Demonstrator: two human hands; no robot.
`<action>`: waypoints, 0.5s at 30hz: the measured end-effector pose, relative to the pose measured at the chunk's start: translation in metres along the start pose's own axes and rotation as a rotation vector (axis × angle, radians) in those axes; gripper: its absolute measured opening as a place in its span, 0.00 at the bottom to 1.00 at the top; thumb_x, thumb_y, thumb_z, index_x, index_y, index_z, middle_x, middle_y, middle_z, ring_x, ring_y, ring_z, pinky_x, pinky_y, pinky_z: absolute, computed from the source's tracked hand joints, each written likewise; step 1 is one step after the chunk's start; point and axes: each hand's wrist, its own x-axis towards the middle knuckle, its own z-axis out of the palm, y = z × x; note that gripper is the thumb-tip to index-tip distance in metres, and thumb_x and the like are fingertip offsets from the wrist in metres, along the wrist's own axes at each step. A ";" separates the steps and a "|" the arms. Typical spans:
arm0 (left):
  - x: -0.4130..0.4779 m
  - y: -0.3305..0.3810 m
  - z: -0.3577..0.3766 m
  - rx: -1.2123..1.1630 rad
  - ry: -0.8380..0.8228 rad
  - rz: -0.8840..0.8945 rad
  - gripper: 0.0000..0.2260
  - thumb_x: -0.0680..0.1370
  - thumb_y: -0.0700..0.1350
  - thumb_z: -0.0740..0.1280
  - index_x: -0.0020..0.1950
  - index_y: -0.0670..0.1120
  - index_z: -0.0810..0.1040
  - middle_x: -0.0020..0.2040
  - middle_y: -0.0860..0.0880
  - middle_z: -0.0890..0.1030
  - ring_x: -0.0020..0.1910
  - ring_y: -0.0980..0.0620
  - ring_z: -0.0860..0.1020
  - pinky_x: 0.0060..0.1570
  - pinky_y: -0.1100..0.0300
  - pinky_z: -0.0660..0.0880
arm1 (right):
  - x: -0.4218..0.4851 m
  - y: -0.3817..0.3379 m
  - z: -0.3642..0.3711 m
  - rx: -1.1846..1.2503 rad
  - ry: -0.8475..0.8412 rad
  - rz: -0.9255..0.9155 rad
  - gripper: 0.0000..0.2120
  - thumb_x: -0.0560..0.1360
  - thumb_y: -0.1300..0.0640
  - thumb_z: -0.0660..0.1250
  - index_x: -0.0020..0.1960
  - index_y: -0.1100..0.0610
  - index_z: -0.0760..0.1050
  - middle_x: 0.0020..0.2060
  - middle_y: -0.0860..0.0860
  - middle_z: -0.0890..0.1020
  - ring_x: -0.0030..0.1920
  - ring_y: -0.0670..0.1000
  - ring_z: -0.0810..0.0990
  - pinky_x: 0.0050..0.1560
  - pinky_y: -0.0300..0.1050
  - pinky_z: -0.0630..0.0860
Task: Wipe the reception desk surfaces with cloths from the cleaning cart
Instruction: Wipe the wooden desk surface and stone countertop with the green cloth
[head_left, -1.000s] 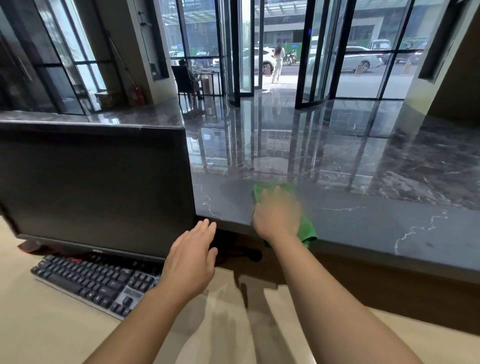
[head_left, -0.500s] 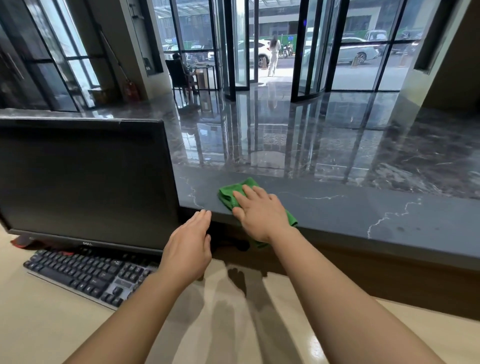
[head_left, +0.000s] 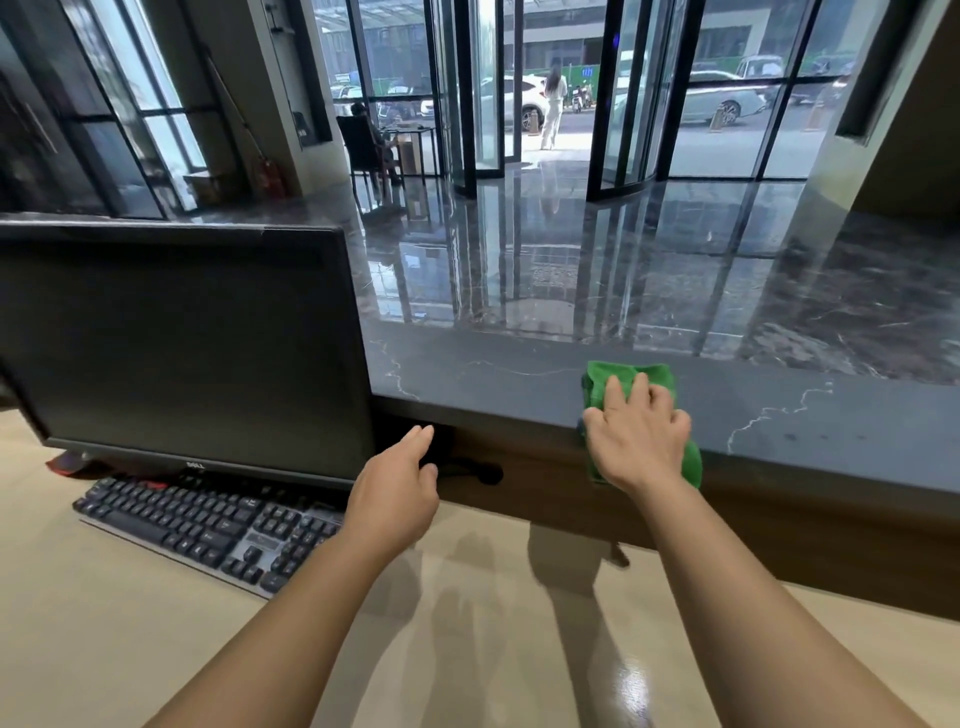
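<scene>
Green cloth (head_left: 631, 382) lies at the near edge of the marble counter (head_left: 493, 374), pressed flat under my right hand (head_left: 636, 441), fingers spread, its tail hanging over the lip. Through the head view the counter runs sideways, so I'd stroke along it. My left hand (head_left: 397, 486) hovers empty, fingers relaxed, beside the monitor (head_left: 182, 353).

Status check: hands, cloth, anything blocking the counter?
Right hand flat, pressing green cloth on dark marble counter ledge. Left hand open, empty, above beige desk. Black monitor hides ledge left of cloth.
</scene>
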 end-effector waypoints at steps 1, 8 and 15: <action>0.000 -0.004 -0.002 -0.030 -0.003 -0.025 0.22 0.82 0.42 0.59 0.76 0.48 0.64 0.74 0.52 0.67 0.71 0.51 0.67 0.67 0.58 0.66 | -0.003 -0.015 0.003 0.031 -0.026 0.000 0.28 0.81 0.47 0.49 0.79 0.55 0.51 0.78 0.58 0.50 0.76 0.59 0.51 0.71 0.56 0.53; 0.016 -0.024 -0.005 -0.247 -0.028 -0.130 0.20 0.80 0.38 0.61 0.73 0.45 0.68 0.70 0.48 0.72 0.69 0.52 0.71 0.67 0.60 0.66 | -0.003 -0.117 0.027 0.035 -0.145 -0.230 0.39 0.77 0.54 0.62 0.80 0.56 0.43 0.78 0.61 0.41 0.78 0.61 0.42 0.74 0.60 0.44; 0.034 -0.010 -0.002 -0.443 -0.068 -0.216 0.20 0.81 0.35 0.58 0.74 0.41 0.65 0.72 0.47 0.69 0.70 0.51 0.68 0.65 0.62 0.63 | 0.018 -0.137 0.039 -0.172 -0.092 -0.486 0.38 0.79 0.55 0.62 0.80 0.53 0.43 0.78 0.61 0.45 0.78 0.61 0.47 0.74 0.57 0.49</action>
